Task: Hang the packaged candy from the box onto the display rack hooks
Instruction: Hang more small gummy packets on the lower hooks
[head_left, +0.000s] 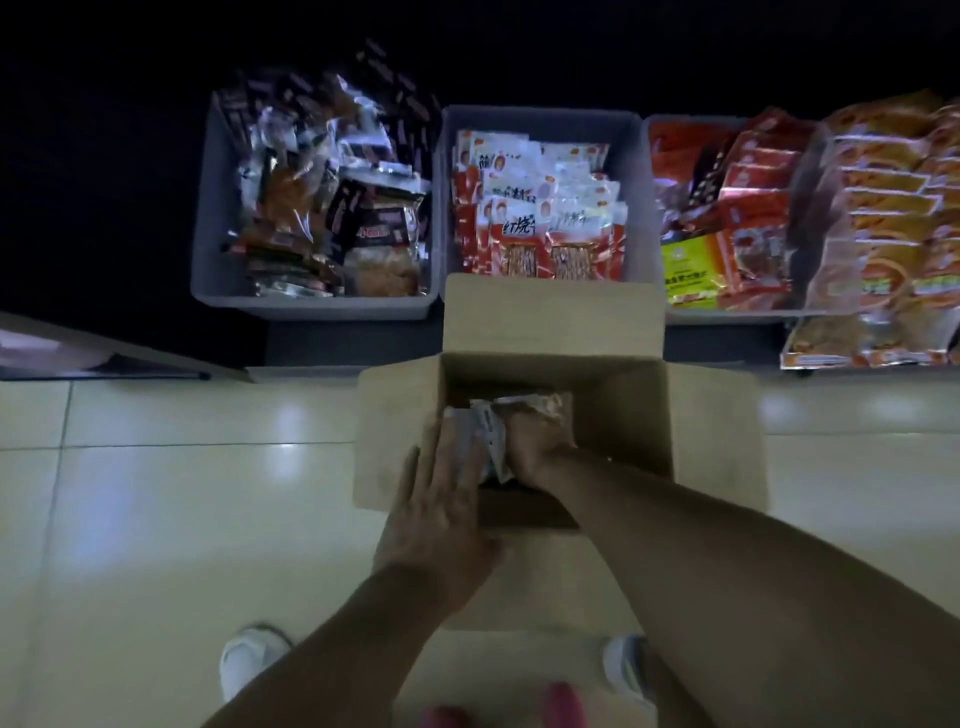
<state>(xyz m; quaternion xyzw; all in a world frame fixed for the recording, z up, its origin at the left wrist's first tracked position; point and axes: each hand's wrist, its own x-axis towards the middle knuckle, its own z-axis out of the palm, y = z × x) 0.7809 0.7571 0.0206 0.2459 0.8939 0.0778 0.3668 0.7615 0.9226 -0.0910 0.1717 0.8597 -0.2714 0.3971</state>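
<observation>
An open cardboard box (618, 410) stands on the tiled floor below me, flaps spread. Inside lie silvery candy packets (488, 431). My left hand (441, 504) reaches over the box's near left edge, its straight fingers lying flat on the packets. My right hand (535, 447) is deep in the box and curls round the packets from the right side; its fingertips are hidden. No display hooks are visible in this dim view.
Three grey bins line the back: dark snack packs (311, 208) at left, red-and-white packs (535, 208) in the middle, red and yellow packs (727, 223) at right. Orange bags (883, 234) hang at far right. My shoes (249, 665) stand on the floor.
</observation>
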